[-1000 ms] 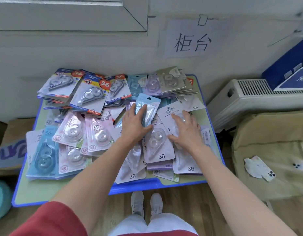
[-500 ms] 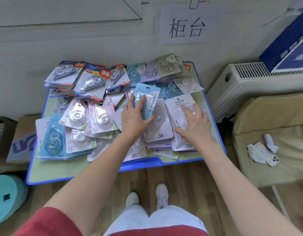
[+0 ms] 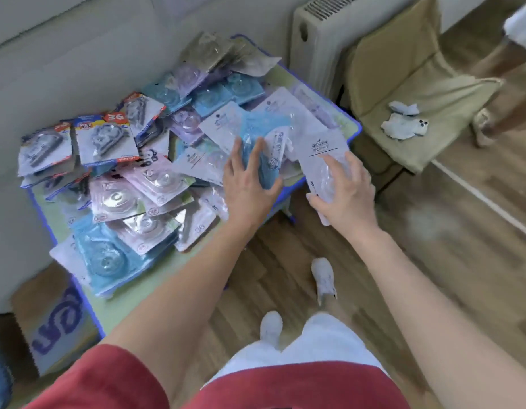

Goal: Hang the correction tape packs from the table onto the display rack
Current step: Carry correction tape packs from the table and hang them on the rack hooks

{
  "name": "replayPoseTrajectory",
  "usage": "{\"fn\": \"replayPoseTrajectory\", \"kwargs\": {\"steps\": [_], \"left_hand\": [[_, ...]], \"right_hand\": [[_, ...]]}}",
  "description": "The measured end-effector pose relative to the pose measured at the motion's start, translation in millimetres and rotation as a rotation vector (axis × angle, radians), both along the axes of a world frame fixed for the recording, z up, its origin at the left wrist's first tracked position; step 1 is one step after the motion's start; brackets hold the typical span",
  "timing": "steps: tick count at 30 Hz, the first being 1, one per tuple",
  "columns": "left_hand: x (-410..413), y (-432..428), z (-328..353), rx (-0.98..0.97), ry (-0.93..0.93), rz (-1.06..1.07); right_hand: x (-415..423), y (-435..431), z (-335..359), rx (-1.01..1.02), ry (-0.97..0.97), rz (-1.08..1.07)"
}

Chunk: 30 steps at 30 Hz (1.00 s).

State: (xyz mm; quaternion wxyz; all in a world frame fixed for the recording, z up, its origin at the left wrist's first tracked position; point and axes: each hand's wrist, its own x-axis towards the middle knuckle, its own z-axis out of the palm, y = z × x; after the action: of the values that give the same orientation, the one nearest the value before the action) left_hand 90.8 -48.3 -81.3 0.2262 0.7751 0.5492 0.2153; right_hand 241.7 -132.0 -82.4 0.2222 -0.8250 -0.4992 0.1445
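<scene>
- The right hand [image 3: 347, 196] curls its fingers round a white pack [image 3: 322, 149]. Half a second ago it pressed this pack flat; now the pack is lifted past the front-right edge of the table [image 3: 354, 125].
- The left hand [image 3: 250, 187] pinches a blue pack [image 3: 263, 134] between thumb and fingers, raised off the pile [image 3: 137, 187] (blur hides how far).
- The view has swung right, away from the wall.
- The rack is not in view.
- Judgement: pick-up looks complete, one pack per hand. The carry to the rack follows. Many packs remain on the table, so the task is at an early stage.
</scene>
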Motion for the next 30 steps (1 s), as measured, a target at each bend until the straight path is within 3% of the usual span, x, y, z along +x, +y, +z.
{"fn": "replayPoseTrajectory", "kwargs": {"steps": [14, 30], "left_hand": [[53, -189, -45, -0.070, 0.139, -0.547], [161, -514, -68, -0.138, 0.184, -0.897]], "right_hand": [[-20, -258, -35, -0.059, 0.103, -0.590], [22, -608, -45, -0.089, 0.153, -1.067]]}}
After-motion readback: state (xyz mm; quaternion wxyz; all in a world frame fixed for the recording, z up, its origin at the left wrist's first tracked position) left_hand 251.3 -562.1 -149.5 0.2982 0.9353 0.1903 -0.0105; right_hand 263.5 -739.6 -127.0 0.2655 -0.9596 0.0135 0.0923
